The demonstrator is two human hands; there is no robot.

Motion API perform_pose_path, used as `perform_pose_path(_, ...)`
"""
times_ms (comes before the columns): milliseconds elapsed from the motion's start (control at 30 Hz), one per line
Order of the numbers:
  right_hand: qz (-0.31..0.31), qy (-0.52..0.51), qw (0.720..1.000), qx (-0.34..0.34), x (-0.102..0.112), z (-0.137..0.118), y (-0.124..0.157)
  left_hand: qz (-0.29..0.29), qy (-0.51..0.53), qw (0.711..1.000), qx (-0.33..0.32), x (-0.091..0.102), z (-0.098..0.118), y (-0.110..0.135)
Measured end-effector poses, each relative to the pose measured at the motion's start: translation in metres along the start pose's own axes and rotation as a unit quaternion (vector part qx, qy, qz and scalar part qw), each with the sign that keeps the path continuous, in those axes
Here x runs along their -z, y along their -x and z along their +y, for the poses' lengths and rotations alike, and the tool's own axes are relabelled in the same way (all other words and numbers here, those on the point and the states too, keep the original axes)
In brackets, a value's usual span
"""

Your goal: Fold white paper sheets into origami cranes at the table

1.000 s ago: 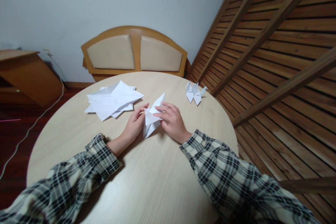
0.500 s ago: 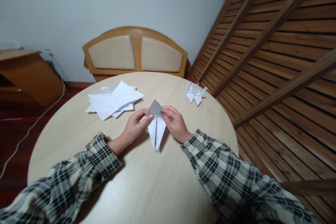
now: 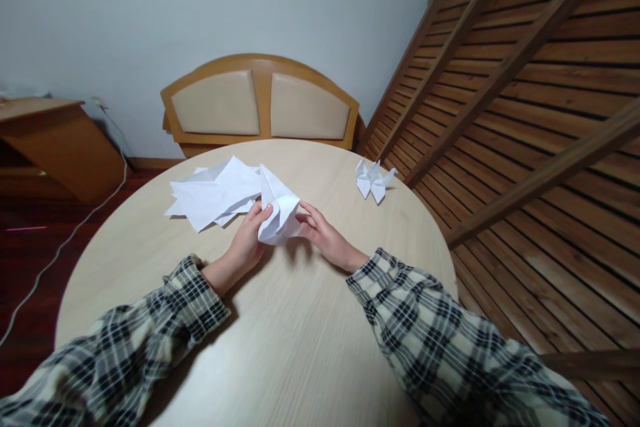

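Note:
A half-folded white paper piece (image 3: 278, 208) is lifted off the round table (image 3: 280, 347) between both hands. My left hand (image 3: 249, 241) grips its lower left side, thumb on the front. My right hand (image 3: 323, 236) holds its right edge with the fingertips, fingers partly stretched. Both sleeves are checked. A loose pile of white paper sheets (image 3: 213, 192) lies just behind my left hand.
A finished white paper crane (image 3: 373, 179) stands near the table's far right edge. A wooden chair (image 3: 260, 105) with beige pads is behind the table. A slatted wooden frame (image 3: 525, 80) leans at the right. A wooden cabinet (image 3: 55, 140) and a white cable (image 3: 75, 220) are at the left.
The paper piece was pressed on the table, then held hanging point-down between both hands. Now it is turned and opened up, raised toward the sheet pile.

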State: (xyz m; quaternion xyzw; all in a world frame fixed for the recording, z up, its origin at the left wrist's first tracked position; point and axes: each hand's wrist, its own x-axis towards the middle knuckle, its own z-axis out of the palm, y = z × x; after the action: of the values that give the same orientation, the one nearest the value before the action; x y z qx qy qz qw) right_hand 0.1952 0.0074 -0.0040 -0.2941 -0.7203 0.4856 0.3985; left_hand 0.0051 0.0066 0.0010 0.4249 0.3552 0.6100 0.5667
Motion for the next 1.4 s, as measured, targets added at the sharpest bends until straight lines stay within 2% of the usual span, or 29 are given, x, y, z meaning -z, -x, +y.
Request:
perform_pose_path(133,-0.023,0.06,0.997,0.031,-0.002,-0.001,0.002,0.007,0.016,1.0,-0.005,0.002,-0.006,-0.006)
perform_pose_path(300,0.043,0.112,0.992,0.032,-0.004,-0.005,0.004,0.024,-0.015,0.999,-0.017,0.007,-0.009,-0.012)
perform_pose_path(500,0.101,0.062,0.993,-0.009,-0.004,-0.005,0.001,0.027,-0.007,0.999,-0.038,0.01,-0.009,-0.014)
perform_pose_path(733,0.097,-0.037,0.991,-0.079,-0.001,-0.005,-0.001,0.094,0.058,0.993,-0.045,0.017,-0.001,-0.02)
perform_pose_path(867,0.122,-0.07,0.984,-0.108,0.001,-0.005,-0.001,0.13,0.067,0.988,-0.056,0.021,0.006,-0.023)
perform_pose_path(1033,0.154,-0.077,0.978,-0.121,0.005,-0.007,-0.001,0.109,0.057,0.99,-0.067,0.028,0.007,-0.029)
perform_pose_path(1200,0.201,-0.146,0.957,-0.15,0.011,-0.004,-0.007,0.12,0.047,0.988,-0.084,0.029,0.007,-0.031)
perform_pose_path(1300,0.203,-0.126,0.957,-0.164,0.016,0.001,-0.009,0.127,0.026,0.989,-0.072,0.027,0.008,-0.028)
perform_pose_path(1400,0.202,-0.04,0.969,-0.134,0.017,0.006,-0.01,0.144,-0.019,0.986,-0.082,0.024,0.007,-0.022)
